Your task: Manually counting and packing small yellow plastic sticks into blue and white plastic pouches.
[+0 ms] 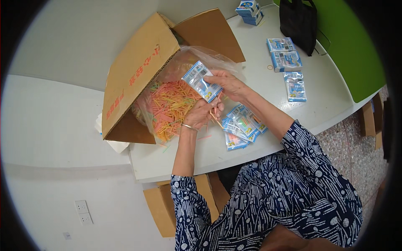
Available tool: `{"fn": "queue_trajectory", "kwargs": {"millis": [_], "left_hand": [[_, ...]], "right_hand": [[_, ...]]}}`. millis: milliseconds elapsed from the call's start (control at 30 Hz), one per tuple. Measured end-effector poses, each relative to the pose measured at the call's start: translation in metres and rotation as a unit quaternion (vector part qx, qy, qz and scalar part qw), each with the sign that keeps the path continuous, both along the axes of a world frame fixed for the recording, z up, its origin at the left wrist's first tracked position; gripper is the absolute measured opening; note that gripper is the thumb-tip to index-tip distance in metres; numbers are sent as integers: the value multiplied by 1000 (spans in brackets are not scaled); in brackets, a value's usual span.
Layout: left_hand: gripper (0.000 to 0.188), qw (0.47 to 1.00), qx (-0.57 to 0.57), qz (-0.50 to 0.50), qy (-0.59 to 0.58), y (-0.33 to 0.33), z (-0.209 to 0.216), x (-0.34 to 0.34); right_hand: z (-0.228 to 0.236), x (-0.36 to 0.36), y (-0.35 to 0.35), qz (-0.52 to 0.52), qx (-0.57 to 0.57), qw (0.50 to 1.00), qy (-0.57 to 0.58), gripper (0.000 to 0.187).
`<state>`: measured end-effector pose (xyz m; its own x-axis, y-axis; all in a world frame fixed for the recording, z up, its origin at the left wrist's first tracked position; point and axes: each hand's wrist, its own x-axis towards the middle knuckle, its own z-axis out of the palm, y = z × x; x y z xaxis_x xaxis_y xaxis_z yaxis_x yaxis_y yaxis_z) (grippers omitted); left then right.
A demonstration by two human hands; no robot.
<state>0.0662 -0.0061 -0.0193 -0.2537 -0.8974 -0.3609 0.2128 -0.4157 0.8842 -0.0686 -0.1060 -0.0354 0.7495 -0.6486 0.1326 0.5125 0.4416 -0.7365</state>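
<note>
My right hand (229, 85) grips a blue-and-white plastic packet (197, 79) by its right side, with the thumb on its face. Under the packet's lower end, my left hand (200, 114) is closed round a few thin coloured sticks (215, 120), whose ends poke out past the fingers. Just left of both hands, a heap of small pink, yellow and green sticks (171, 104) fills a tipped cardboard box (138, 75) lined with clear plastic. Several similar packets (244, 123) with coloured sticks showing inside lie piled below my right forearm.
Flat packet stacks (286, 58) and a single packet (295, 87) lie at the right on the white table (322, 100). Farther back stand a small packet stack (250, 12) and a black bag (298, 25). A green panel (351, 50) borders the right edge.
</note>
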Motion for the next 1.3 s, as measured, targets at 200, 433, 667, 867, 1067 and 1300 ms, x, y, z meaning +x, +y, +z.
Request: {"fn": "queue_trajectory", "kwargs": {"millis": [200, 433, 667, 867, 1067, 1300], "left_hand": [[15, 999, -2, -23, 37, -4, -9, -1], [13, 998, 24, 10, 63, -5, -10, 16], [13, 978, -26, 155, 138, 8, -12, 43], [23, 968, -92, 226, 55, 8, 3, 18], [26, 945, -171, 277, 24, 9, 17, 7], [21, 930, -241, 272, 57, -3, 45, -24]], "right_hand": [[-16, 19, 6, 25, 49, 998, 27, 21], [1, 12, 5, -40, -4, 998, 41, 21], [11, -35, 18, -102, -63, 989, 85, 24], [-4, -56, 25, -46, -54, 982, 173, 26], [-1, -68, 31, -20, -63, 980, 186, 22], [-6, -81, 33, 9, -87, 975, 203, 21]]}}
